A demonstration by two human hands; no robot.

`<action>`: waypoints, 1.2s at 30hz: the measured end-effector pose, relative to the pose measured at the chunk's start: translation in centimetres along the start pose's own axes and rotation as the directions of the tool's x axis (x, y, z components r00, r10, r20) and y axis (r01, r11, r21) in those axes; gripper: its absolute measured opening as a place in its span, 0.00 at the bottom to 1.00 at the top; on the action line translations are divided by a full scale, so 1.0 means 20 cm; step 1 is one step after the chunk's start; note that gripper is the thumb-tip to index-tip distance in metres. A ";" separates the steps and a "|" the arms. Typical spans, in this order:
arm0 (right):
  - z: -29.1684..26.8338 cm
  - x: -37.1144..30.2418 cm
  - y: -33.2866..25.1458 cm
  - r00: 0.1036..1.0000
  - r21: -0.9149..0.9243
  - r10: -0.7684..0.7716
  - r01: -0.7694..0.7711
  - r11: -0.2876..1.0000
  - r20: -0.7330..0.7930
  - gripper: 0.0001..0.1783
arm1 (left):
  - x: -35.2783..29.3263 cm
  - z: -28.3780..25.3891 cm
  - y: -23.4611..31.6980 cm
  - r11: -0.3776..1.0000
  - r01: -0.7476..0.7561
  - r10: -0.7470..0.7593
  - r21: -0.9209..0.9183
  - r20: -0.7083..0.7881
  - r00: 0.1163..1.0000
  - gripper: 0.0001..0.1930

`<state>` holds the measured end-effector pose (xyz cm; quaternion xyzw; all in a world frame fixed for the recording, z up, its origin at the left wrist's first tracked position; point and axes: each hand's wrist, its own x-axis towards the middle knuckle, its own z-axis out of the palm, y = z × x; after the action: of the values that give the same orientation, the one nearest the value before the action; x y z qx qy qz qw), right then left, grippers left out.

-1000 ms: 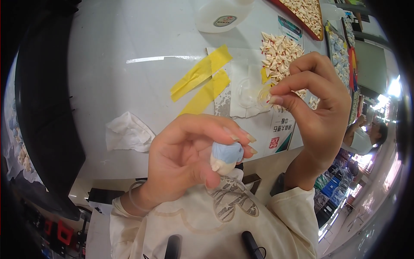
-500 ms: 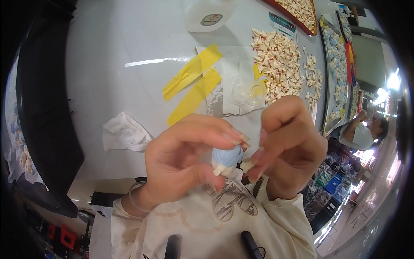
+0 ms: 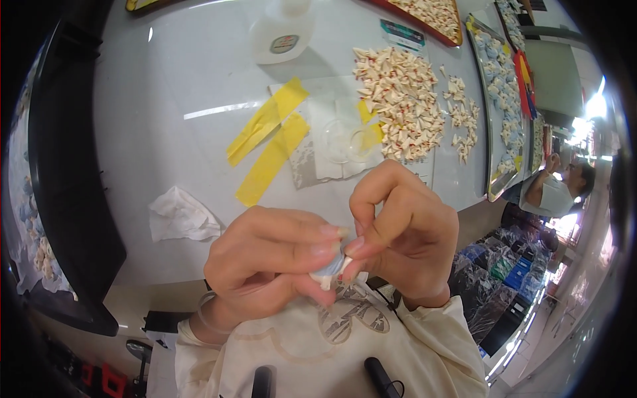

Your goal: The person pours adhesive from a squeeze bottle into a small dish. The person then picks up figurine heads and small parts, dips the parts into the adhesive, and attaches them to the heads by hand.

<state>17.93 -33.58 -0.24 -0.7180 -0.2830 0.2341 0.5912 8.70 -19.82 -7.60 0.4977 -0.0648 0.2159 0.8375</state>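
Note:
My left hand [image 3: 269, 265] and my right hand [image 3: 405, 232] meet close to my chest, below the near edge of the white table [image 3: 166, 86]. Between their fingertips sits a small pale blue and white folded paper piece [image 3: 330, 270]. Fingers cover most of it, and both hands pinch it. Farther off on the table lies a heap of small cream and red folded paper pieces [image 3: 398, 99].
Two yellow tape strips [image 3: 269, 136] and clear plastic sheets [image 3: 338, 136] lie mid-table. A crumpled white tissue [image 3: 180, 215] is at the left, a white bottle [image 3: 282, 33] at the back. A long tray of pale blue pieces [image 3: 507, 99] runs along the right. Another person [image 3: 557, 189] sits far right.
My right hand came down from above the heap of paper pieces to join my left hand at the blue piece. The view shifted slightly toward the table's far side.

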 end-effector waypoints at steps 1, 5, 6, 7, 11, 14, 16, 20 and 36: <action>-0.02 0.00 -0.01 0.999 0.025 0.027 -0.027 0.999 0.018 0.12 | 0.00 0.01 0.01 1.000 -0.003 0.003 -0.006 0.009 1.000 0.20; -0.34 -0.02 0.05 0.971 -0.176 -0.126 0.090 0.980 -0.203 0.08 | 0.03 0.05 0.06 0.956 0.232 -0.246 -0.181 -0.057 0.968 0.19; -0.42 0.00 0.08 0.959 -0.318 -0.100 0.010 0.948 -0.267 0.07 | 0.03 0.05 0.06 0.918 0.274 -0.304 -0.287 -0.066 0.950 0.19; -0.47 0.03 0.11 0.941 -0.446 -0.086 -0.074 0.892 -0.328 0.07 | 0.03 0.04 0.05 0.919 0.273 -0.303 -0.284 -0.065 0.951 0.19; -0.50 0.13 0.16 0.982 -0.654 -0.110 -0.018 0.756 -0.155 0.09 | 0.03 0.01 0.02 0.935 0.285 -0.286 -0.212 0.024 0.958 0.20; -0.48 0.17 0.19 0.989 -0.733 -0.100 -0.010 0.680 -0.106 0.09 | 0.05 0.09 0.05 0.920 0.355 -0.370 -0.165 -0.073 0.926 0.22; -0.49 0.19 0.20 0.995 -0.745 -0.055 -0.027 0.667 -0.085 0.07 | 0.06 0.11 0.06 0.909 0.402 -0.416 -0.112 -0.181 0.891 0.24; -0.52 0.20 0.21 0.998 -0.723 -0.035 -0.016 0.691 -0.056 0.06 | 0.05 0.06 0.06 0.872 0.406 -0.432 -0.275 -0.039 0.901 0.24; -0.49 0.21 0.21 0.994 -0.746 -0.109 0.064 0.663 -0.011 0.07 | 0.05 0.04 0.02 0.893 0.370 -0.376 -0.257 0.029 0.926 0.18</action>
<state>28.12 -38.19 -2.52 -0.8885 -0.3713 0.0500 0.2648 9.49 -20.09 -6.54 0.3852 0.0133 0.0465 0.9215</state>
